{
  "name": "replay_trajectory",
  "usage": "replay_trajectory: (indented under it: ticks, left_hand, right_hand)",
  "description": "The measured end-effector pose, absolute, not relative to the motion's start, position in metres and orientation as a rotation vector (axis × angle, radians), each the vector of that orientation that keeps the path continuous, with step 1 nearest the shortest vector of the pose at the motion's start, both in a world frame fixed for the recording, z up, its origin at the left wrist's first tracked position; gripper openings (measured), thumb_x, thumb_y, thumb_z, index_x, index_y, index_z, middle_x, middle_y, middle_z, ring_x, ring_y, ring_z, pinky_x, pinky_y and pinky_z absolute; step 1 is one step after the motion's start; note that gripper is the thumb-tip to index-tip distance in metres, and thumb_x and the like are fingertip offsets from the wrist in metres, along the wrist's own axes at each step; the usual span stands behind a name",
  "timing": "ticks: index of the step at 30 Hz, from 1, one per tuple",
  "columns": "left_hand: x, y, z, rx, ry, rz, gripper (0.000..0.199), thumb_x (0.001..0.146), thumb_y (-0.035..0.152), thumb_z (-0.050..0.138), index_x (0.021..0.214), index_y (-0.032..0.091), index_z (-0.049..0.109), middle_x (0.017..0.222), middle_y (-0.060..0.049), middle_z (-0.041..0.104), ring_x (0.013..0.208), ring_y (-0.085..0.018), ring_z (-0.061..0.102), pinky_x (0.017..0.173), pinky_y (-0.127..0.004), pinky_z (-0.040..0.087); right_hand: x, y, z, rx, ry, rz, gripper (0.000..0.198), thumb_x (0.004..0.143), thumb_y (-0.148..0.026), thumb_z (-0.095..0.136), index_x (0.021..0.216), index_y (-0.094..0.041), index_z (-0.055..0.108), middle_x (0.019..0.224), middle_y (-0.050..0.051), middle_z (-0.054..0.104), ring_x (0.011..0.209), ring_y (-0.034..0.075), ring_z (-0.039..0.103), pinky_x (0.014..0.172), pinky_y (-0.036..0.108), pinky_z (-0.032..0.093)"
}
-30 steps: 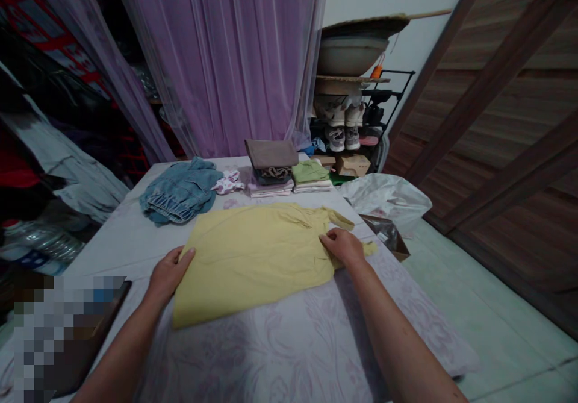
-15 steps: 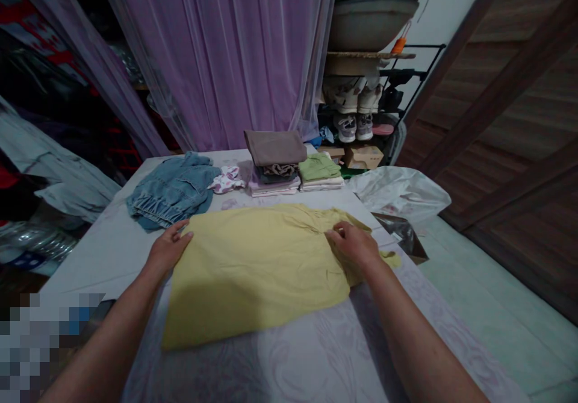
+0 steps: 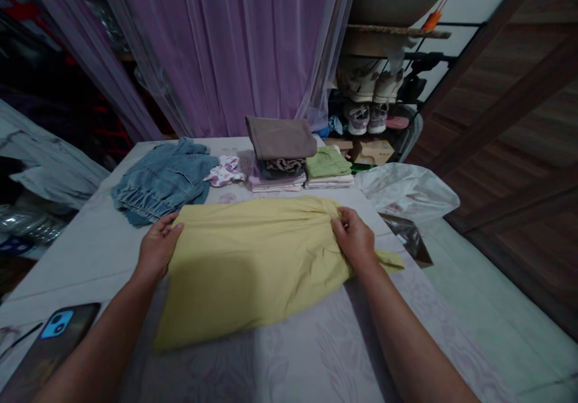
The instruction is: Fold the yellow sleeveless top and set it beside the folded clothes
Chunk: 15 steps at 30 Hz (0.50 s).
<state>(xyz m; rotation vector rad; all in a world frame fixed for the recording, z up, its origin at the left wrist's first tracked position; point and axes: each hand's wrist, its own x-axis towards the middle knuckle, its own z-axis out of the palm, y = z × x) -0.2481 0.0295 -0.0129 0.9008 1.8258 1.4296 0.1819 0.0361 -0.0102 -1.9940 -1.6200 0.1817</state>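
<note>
A yellow garment (image 3: 253, 258) lies stretched across the table between my hands, its left part smooth and its right part gathered in creases. My left hand (image 3: 159, 243) pinches its far left corner, thumb on top. At the far right, my right hand (image 3: 354, 234) is closed on the bunched cloth. A narrow yellow strip of the garment sticks out to the right beyond my right wrist. Behind it sit a crumpled blue denim garment (image 3: 165, 177), a white cloth with purplish spots (image 3: 224, 171), a folded stack topped by brown cloth (image 3: 282, 140) and a folded green garment (image 3: 329, 162).
The table (image 3: 307, 355) has a pale floral cover. A phone (image 3: 54, 343) lies at its near left. Beyond the right edge are a white plastic bag (image 3: 406, 192), an open box (image 3: 409, 240) and a rack with shoes (image 3: 368, 117). Purple curtains (image 3: 230, 53) hang behind.
My right hand has shifted its hold slightly up and gathered the garment's right end, so the far edge there is bunched. My left hand keeps its corner. The view has tilted down slightly.
</note>
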Motion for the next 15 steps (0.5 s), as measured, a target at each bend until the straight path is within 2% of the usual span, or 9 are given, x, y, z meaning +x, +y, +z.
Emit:
replay_trajectory:
  ticks: [4,9,12,15]
  left_hand:
    - [-0.250,0.043,-0.014,1.011,1.861,1.319,0.048,0.071,0.028,0.067,0.117,0.017,0.063,0.066,0.004,0.063,0.052,-0.011,0.058,0.049,-0.018,0.046]
    - [-0.249,0.031,-0.005,0.965,1.765,1.179,0.053,0.078,0.026,0.067,0.128,0.018,0.054,0.091,-0.006,0.074,0.068,-0.015,0.069,0.060,-0.022,0.055]
    - [-0.247,0.007,0.002,0.904,1.662,1.145,0.057,0.077,0.028,0.070,0.130,0.019,0.052,0.097,-0.008,0.075,0.073,-0.017,0.071,0.064,-0.024,0.057]
    - [-0.247,-0.018,0.008,0.861,1.559,1.065,0.060,0.070,0.032,0.075,0.125,0.019,0.056,0.100,-0.010,0.075,0.077,-0.020,0.072,0.066,-0.027,0.058]
  right_hand:
    - [0.175,0.043,-0.010,-2.144,-1.710,0.237,0.039,0.087,-0.036,0.052,0.122,-0.021,0.062,0.099,0.008,0.072,0.088,0.023,0.065,0.073,0.031,0.045]
    - [0.194,0.023,-0.015,-2.138,-1.664,0.384,0.048,0.088,-0.042,0.051,0.131,-0.022,0.057,0.101,0.006,0.073,0.092,0.023,0.067,0.076,0.031,0.048]
    - [0.206,0.006,-0.018,-2.180,-1.632,0.402,0.045,0.086,-0.043,0.052,0.126,-0.023,0.060,0.102,0.005,0.073,0.092,0.022,0.068,0.077,0.031,0.049]
    - [0.209,-0.001,-0.016,-2.253,-1.663,0.374,0.039,0.084,-0.047,0.054,0.113,-0.024,0.067,0.101,0.006,0.072,0.094,0.023,0.067,0.077,0.032,0.048]
